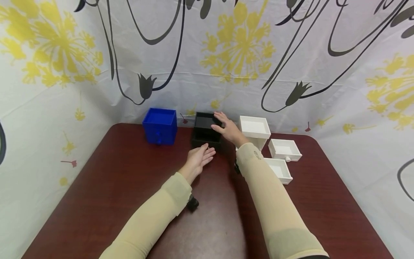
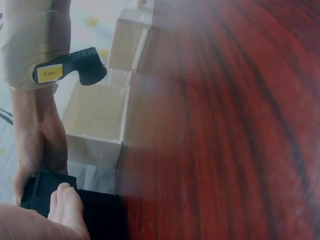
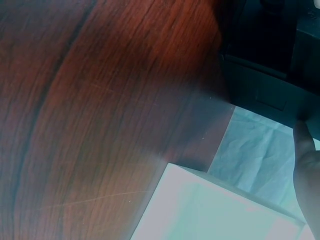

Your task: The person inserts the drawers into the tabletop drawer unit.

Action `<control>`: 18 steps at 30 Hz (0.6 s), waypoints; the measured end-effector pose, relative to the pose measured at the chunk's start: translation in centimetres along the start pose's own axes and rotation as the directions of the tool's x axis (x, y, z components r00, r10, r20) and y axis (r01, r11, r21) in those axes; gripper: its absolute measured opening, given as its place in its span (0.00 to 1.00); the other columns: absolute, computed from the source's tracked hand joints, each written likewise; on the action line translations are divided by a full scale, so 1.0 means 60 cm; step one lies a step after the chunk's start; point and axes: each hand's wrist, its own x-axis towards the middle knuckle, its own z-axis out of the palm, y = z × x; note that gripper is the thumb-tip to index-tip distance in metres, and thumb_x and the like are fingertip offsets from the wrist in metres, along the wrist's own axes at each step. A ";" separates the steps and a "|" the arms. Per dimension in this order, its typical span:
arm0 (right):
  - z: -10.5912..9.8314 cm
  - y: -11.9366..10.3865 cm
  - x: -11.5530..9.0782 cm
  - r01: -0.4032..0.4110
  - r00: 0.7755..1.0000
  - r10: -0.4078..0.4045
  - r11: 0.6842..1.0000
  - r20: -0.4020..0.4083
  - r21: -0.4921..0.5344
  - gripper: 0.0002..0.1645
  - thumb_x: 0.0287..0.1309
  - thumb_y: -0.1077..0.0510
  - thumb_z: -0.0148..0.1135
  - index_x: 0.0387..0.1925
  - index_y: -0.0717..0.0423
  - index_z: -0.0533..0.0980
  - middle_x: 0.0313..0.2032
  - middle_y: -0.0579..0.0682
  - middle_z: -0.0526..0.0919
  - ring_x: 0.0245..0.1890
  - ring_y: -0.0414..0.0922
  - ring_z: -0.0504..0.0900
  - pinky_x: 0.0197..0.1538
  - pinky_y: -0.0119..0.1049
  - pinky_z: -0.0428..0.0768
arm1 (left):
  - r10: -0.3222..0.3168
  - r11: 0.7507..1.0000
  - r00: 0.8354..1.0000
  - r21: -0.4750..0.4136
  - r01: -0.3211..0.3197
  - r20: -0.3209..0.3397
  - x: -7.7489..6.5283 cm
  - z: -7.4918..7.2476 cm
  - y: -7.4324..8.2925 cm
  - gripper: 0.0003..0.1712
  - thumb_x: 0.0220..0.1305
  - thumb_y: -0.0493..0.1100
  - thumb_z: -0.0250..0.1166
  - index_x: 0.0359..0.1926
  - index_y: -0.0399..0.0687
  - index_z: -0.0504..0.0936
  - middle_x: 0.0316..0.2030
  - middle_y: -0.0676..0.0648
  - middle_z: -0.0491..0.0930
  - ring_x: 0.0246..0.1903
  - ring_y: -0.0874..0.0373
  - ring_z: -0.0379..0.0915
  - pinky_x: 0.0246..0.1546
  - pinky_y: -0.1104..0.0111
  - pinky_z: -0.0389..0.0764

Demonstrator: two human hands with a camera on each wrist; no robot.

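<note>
A small black drawer cabinet (image 1: 206, 124) stands at the back middle of the table, its lower part jutting toward me. My right hand (image 1: 229, 131) is at its upper right side, fingers extended and thumb apart. In the right wrist view, one finger of that hand (image 3: 302, 145) touches the black side wall (image 3: 270, 97). In front of the cabinet is my left hand (image 1: 198, 157), palm turned up and sideways, fingers straight. The left wrist view has the left fingers (image 2: 67, 207) overlapping the black cabinet (image 2: 100, 212), with the right hand (image 2: 40, 145) beyond.
A blue drawer box (image 1: 160, 126) with a knob stands left of the black cabinet. To the right is a white cabinet frame (image 1: 254, 126). Two white drawers lie beside it, one farther back (image 1: 284, 149) and one nearer (image 1: 279, 169). A patterned cloth (image 1: 207, 72) hangs behind the table.
</note>
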 end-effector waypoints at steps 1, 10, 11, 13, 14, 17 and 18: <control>0.000 0.000 0.001 0.000 1.000 0.000 1.000 0.000 -0.001 0.41 0.74 0.44 0.56 0.79 0.54 0.55 0.80 0.46 0.52 0.80 0.42 0.38 0.78 0.50 0.49 | 0.001 1.000 1.000 -0.003 -0.001 0.000 0.000 0.000 0.001 0.27 0.74 0.46 0.64 0.66 0.35 0.73 0.53 0.37 0.84 0.52 0.49 0.84 0.56 0.59 0.81; 0.001 0.001 0.001 0.007 1.000 -0.007 1.000 -0.013 -0.006 0.40 0.75 0.46 0.57 0.78 0.56 0.56 0.79 0.47 0.53 0.80 0.43 0.38 0.78 0.50 0.48 | 0.006 1.000 1.000 -0.003 -0.006 0.009 0.001 0.003 0.002 0.25 0.74 0.46 0.63 0.65 0.36 0.74 0.54 0.36 0.83 0.53 0.49 0.83 0.58 0.58 0.80; 0.001 0.001 0.001 0.009 1.000 -0.009 1.000 -0.011 -0.002 0.40 0.75 0.46 0.57 0.78 0.56 0.56 0.79 0.47 0.53 0.80 0.43 0.38 0.78 0.50 0.48 | 0.008 1.000 1.000 0.000 -0.008 0.009 0.001 0.003 0.002 0.26 0.74 0.46 0.63 0.65 0.36 0.74 0.54 0.36 0.83 0.53 0.48 0.83 0.58 0.58 0.80; 0.002 0.002 0.002 0.006 1.000 -0.006 1.000 -0.009 0.001 0.40 0.74 0.46 0.57 0.78 0.56 0.56 0.79 0.46 0.53 0.80 0.43 0.38 0.79 0.49 0.48 | 0.005 1.000 1.000 0.000 -0.005 0.009 0.001 0.003 0.002 0.27 0.74 0.46 0.63 0.66 0.35 0.73 0.54 0.36 0.83 0.54 0.48 0.83 0.57 0.58 0.80; 0.002 0.002 0.002 0.004 1.000 -0.004 1.000 -0.007 0.001 0.40 0.74 0.46 0.57 0.78 0.56 0.56 0.79 0.46 0.53 0.80 0.43 0.38 0.79 0.49 0.48 | 0.005 1.000 1.000 0.001 -0.005 0.008 0.001 0.003 0.002 0.27 0.74 0.46 0.63 0.66 0.35 0.73 0.54 0.36 0.83 0.54 0.49 0.83 0.57 0.58 0.80; 0.003 0.003 0.003 0.006 1.000 -0.006 1.000 -0.005 -0.002 0.40 0.74 0.46 0.57 0.78 0.56 0.56 0.79 0.46 0.53 0.80 0.43 0.38 0.79 0.49 0.48 | 0.001 1.000 1.000 0.006 -0.001 0.000 0.002 0.004 0.003 0.27 0.74 0.46 0.64 0.67 0.36 0.73 0.53 0.37 0.84 0.52 0.50 0.84 0.56 0.59 0.81; 0.002 0.003 0.003 0.003 1.000 -0.003 1.000 -0.004 -0.004 0.41 0.74 0.46 0.57 0.79 0.55 0.56 0.79 0.46 0.52 0.80 0.43 0.38 0.78 0.50 0.48 | -0.001 1.000 1.000 0.008 0.001 -0.001 0.002 0.004 0.003 0.27 0.73 0.46 0.64 0.67 0.36 0.73 0.53 0.38 0.84 0.52 0.50 0.84 0.56 0.60 0.81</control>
